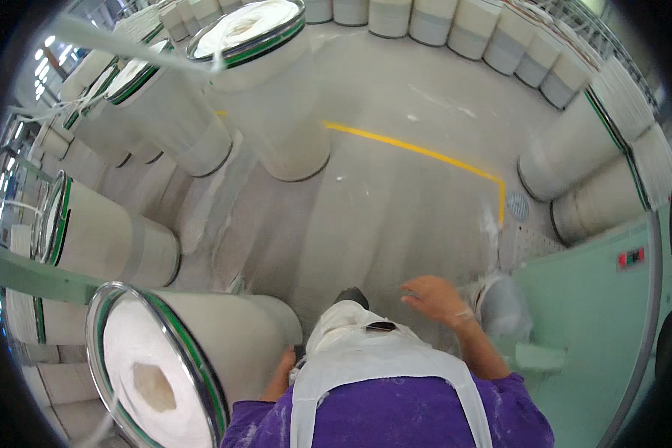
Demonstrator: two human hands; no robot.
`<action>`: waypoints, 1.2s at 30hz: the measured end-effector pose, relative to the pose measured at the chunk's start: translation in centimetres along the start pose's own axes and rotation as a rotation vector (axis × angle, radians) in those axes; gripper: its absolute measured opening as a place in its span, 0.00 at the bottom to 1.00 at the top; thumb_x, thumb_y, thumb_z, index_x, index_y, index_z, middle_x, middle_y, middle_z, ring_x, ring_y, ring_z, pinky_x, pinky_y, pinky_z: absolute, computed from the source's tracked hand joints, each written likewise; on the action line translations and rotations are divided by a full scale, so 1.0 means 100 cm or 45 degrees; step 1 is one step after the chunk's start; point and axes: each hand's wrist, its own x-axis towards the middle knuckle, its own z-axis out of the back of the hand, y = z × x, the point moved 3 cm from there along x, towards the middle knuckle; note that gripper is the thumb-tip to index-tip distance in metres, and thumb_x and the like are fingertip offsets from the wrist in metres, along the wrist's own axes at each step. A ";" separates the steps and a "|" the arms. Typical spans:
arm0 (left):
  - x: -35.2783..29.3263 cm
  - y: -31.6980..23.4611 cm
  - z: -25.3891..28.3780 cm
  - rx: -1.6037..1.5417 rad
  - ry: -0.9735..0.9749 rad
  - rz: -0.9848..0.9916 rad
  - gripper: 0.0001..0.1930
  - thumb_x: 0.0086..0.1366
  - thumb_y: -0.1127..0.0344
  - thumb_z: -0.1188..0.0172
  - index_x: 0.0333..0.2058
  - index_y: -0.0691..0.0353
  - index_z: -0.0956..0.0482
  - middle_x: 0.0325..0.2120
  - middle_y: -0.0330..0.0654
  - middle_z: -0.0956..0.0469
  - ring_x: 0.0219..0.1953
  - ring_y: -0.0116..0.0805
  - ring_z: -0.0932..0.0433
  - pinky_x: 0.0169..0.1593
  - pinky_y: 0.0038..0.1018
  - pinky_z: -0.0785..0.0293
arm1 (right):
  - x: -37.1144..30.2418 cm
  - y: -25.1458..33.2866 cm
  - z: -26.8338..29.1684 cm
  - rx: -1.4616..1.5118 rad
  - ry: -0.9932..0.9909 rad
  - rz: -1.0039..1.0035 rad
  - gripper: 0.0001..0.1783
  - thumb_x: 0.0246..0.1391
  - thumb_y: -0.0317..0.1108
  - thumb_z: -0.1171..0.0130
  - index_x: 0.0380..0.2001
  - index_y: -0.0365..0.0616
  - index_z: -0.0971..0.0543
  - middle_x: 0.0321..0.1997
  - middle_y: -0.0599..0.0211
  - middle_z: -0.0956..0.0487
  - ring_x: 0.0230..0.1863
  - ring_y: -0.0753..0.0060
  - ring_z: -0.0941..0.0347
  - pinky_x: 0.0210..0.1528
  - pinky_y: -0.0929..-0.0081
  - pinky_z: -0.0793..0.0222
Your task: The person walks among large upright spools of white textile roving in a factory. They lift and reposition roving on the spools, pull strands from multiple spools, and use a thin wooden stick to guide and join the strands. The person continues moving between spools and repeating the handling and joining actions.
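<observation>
My right hand (434, 299) hangs in front of my body on the right, fingers loosely stretched and apart, with nothing in it. My left hand (282, 373) is low at my left side, between my apron (381, 362) and a tall white can (246, 321). A small dark object (299, 352) shows beside it, but the fingers are mostly hidden, so I cannot tell whether it is held. The can has a metal rim and green band, and coiled white fibre sliver (138, 336) with a hole in its middle fills the top.
More sliver-filled cans (272, 112) stand ahead and to the left, with strands rising from some. Other cans (575, 164) line the far edge and right. A yellow line (418, 149) marks the floor. A pale green machine panel (590, 321) with a red switch box (631, 258) stands close on my right.
</observation>
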 end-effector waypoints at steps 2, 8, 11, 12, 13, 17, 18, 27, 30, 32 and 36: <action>0.041 -0.071 0.007 -0.299 -0.045 0.052 0.21 0.60 0.58 0.40 0.46 0.68 0.23 0.32 0.44 0.19 0.32 0.33 0.21 0.39 0.31 0.24 | 0.057 -0.029 0.025 0.012 -0.026 0.106 0.17 0.55 0.44 0.44 0.42 0.46 0.22 0.40 0.59 0.21 0.43 0.53 0.25 0.44 0.58 0.29; 0.219 -0.347 0.079 0.404 -0.223 -0.118 0.21 0.62 0.55 0.44 0.48 0.63 0.24 0.40 0.49 0.20 0.44 0.46 0.21 0.48 0.37 0.27 | 0.202 -0.130 0.096 0.074 0.120 -0.107 0.18 0.56 0.43 0.44 0.45 0.46 0.23 0.43 0.59 0.21 0.45 0.53 0.26 0.48 0.58 0.31; 0.304 -0.560 0.107 0.404 -0.307 -0.354 0.22 0.66 0.53 0.52 0.52 0.60 0.27 0.47 0.52 0.24 0.51 0.49 0.26 0.54 0.39 0.32 | 0.255 -0.180 0.150 -0.024 0.096 -0.273 0.18 0.56 0.42 0.44 0.47 0.47 0.23 0.45 0.59 0.21 0.48 0.55 0.26 0.50 0.61 0.32; 0.324 -0.638 0.112 0.351 -0.311 -0.484 0.22 0.67 0.54 0.53 0.53 0.61 0.28 0.47 0.52 0.24 0.51 0.50 0.27 0.55 0.40 0.33 | 0.271 -0.197 0.169 0.075 0.112 -0.319 0.18 0.56 0.42 0.44 0.47 0.46 0.23 0.46 0.59 0.21 0.48 0.55 0.26 0.50 0.62 0.32; 0.333 -0.714 0.122 0.366 -0.442 -0.805 0.21 0.67 0.55 0.52 0.52 0.62 0.28 0.49 0.51 0.25 0.53 0.51 0.28 0.56 0.40 0.34 | 0.287 -0.212 0.186 0.174 0.083 -0.377 0.18 0.56 0.43 0.43 0.47 0.46 0.23 0.46 0.59 0.21 0.48 0.56 0.25 0.50 0.62 0.32; 0.357 -0.974 0.149 0.580 -0.772 -1.429 0.21 0.58 0.66 0.41 0.50 0.65 0.29 0.52 0.53 0.30 0.54 0.52 0.32 0.57 0.42 0.36 | 0.361 -0.279 0.245 0.334 -0.137 -0.385 0.18 0.55 0.43 0.43 0.46 0.45 0.22 0.44 0.59 0.20 0.46 0.58 0.24 0.48 0.64 0.30; 0.362 -1.022 0.158 0.644 -0.940 -1.497 0.22 0.57 0.66 0.40 0.50 0.65 0.29 0.52 0.53 0.30 0.53 0.52 0.32 0.57 0.42 0.36 | 0.382 -0.297 0.253 0.289 -0.110 -0.396 0.18 0.55 0.43 0.43 0.45 0.45 0.22 0.44 0.59 0.20 0.45 0.58 0.23 0.47 0.64 0.29; 0.452 -1.208 0.290 0.734 -1.610 -0.885 0.23 0.56 0.62 0.40 0.48 0.68 0.30 0.52 0.58 0.31 0.55 0.51 0.31 0.55 0.42 0.32 | 0.623 -0.437 0.359 0.006 0.120 -0.131 0.16 0.51 0.39 0.39 0.43 0.47 0.21 0.41 0.59 0.19 0.42 0.56 0.23 0.45 0.63 0.29; 0.473 -1.212 0.313 0.599 -1.410 -0.585 0.16 0.56 0.64 0.42 0.40 0.68 0.29 0.42 0.59 0.24 0.44 0.53 0.23 0.46 0.43 0.26 | 0.710 -0.440 0.402 -0.100 0.161 0.083 0.15 0.51 0.38 0.39 0.43 0.48 0.21 0.41 0.59 0.20 0.42 0.56 0.23 0.45 0.62 0.29; 0.478 -1.210 0.320 0.651 -1.382 -0.503 0.13 0.56 0.66 0.43 0.36 0.68 0.29 0.33 0.57 0.22 0.36 0.54 0.21 0.41 0.43 0.25 | 0.767 -0.427 0.419 -0.186 0.230 0.203 0.15 0.50 0.38 0.39 0.42 0.48 0.21 0.40 0.60 0.20 0.43 0.56 0.24 0.44 0.62 0.29; 0.475 -1.201 0.323 0.711 -1.439 -0.539 0.07 0.55 0.72 0.46 0.32 0.67 0.30 0.22 0.53 0.23 0.29 0.55 0.21 0.35 0.43 0.25 | 0.866 -0.373 0.431 -0.296 0.211 0.506 0.14 0.51 0.36 0.40 0.42 0.46 0.21 0.40 0.61 0.20 0.43 0.58 0.24 0.46 0.63 0.29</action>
